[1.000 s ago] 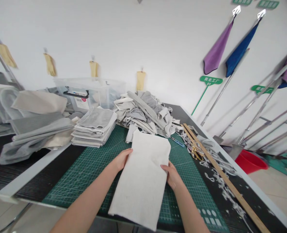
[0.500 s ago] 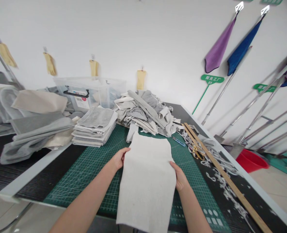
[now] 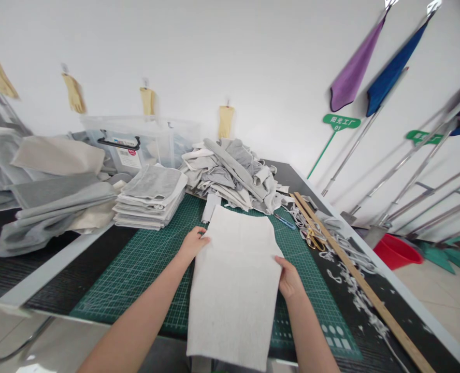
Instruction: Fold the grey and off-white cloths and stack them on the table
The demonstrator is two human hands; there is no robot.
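Head view: white cloth panel (image 3: pixel 233 280) flat on green cutting mat (image 3: pixel 144 264), near end hanging off its front edge. Left hand (image 3: pixel 193 243) pinching left edge, right hand (image 3: pixel 288 277) gripping right edge, fingers curled closed. Squaring-up step by the look; next, probably an even tug from both sides.

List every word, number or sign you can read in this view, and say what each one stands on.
"阳光工厂" over "01": white characters on the green oval sign on a slanted green stick against the white wall.
Second green oval sign, farther right: white characters, too blurred to read.
White-and-red label on the clear plastic storage box: print too small to read.
White markings at the corner of the green gridded cutting mat: unreadable.
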